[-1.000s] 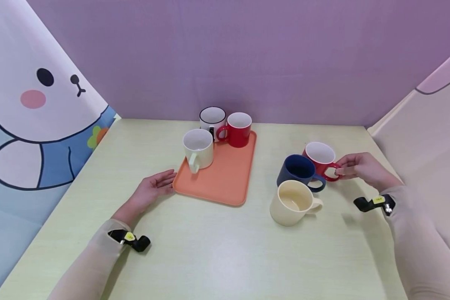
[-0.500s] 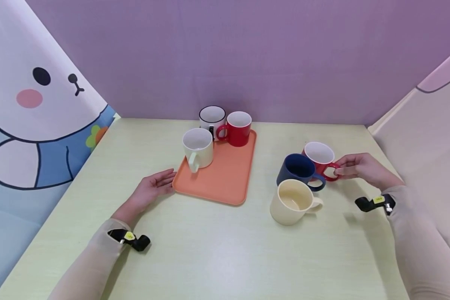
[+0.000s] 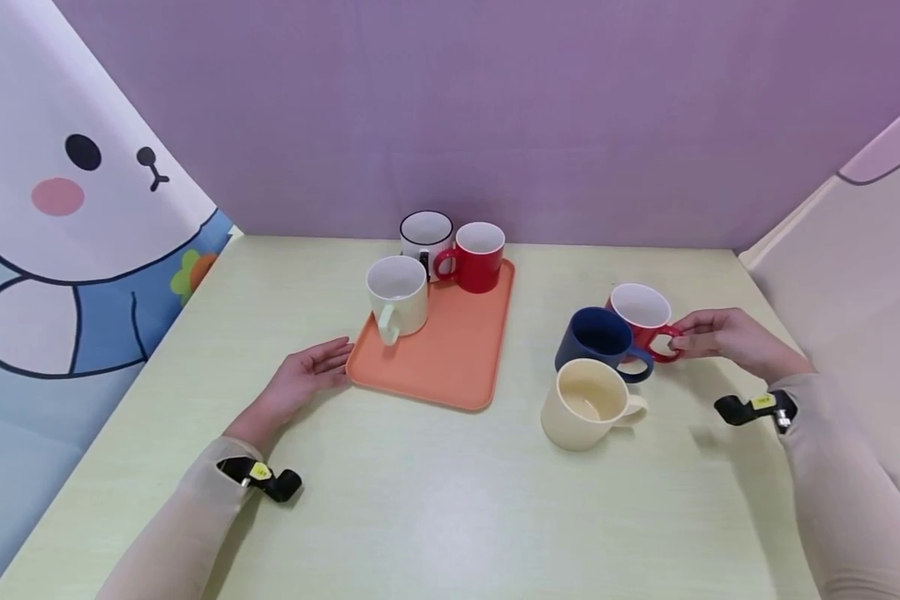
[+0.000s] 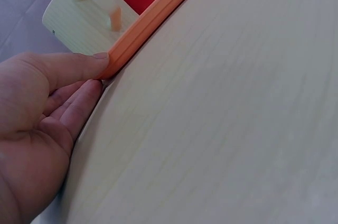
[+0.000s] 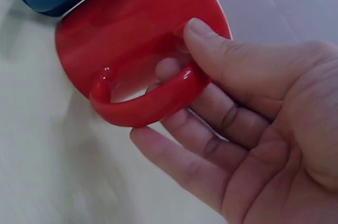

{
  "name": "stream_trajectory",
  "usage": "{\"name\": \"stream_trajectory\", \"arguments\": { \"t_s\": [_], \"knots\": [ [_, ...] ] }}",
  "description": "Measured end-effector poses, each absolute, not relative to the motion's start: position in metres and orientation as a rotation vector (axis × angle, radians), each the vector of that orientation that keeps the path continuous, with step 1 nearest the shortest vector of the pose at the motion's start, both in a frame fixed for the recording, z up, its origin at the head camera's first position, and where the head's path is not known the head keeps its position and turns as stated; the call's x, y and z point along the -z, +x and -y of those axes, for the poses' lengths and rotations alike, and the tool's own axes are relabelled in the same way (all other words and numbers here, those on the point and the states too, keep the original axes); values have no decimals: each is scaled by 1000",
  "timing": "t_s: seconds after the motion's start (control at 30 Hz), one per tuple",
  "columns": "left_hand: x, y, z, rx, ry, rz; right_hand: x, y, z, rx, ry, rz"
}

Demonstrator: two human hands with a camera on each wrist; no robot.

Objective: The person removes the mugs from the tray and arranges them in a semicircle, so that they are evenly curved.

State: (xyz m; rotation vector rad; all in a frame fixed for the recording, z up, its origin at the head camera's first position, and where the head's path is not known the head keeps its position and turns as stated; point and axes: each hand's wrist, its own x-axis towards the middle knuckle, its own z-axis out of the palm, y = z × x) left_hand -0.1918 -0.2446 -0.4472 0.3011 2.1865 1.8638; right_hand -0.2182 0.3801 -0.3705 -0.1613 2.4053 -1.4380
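In the head view my right hand (image 3: 735, 340) pinches the handle of a red mug (image 5: 127, 28) with a white inside; thumb and fingers close round that handle in the right wrist view. Beside this mug stand a dark blue mug (image 3: 570, 346) and a cream mug (image 3: 576, 421), handles to the right. My left hand (image 3: 300, 379) holds the near left corner of an orange tray (image 3: 450, 367), thumb at the rim and fingertips low against the edge. On the tray are a pale mug (image 3: 412, 308), another red mug (image 3: 478, 271) and a white mug with a black rim (image 3: 412, 242).
All of it stands on a pale wooden table (image 3: 435, 508). A purple cloth wall (image 3: 495, 117) rises behind the far edge. Printed cloth (image 3: 67, 250) hangs at the left and a light cloth (image 3: 862, 275) at the right.
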Motion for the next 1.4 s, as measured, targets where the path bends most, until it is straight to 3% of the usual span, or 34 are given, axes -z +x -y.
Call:
{"name": "stream_trajectory", "arguments": {
  "t_s": [0.63,1.4],
  "knots": [
    [447,-191,244,-1889,313,-2165,338,-226,-380,1541,-283,-2459],
    [446,-189,243,-1880,289,-2176,287,-241,-280,1319,-294,-2669]
  ]
}}
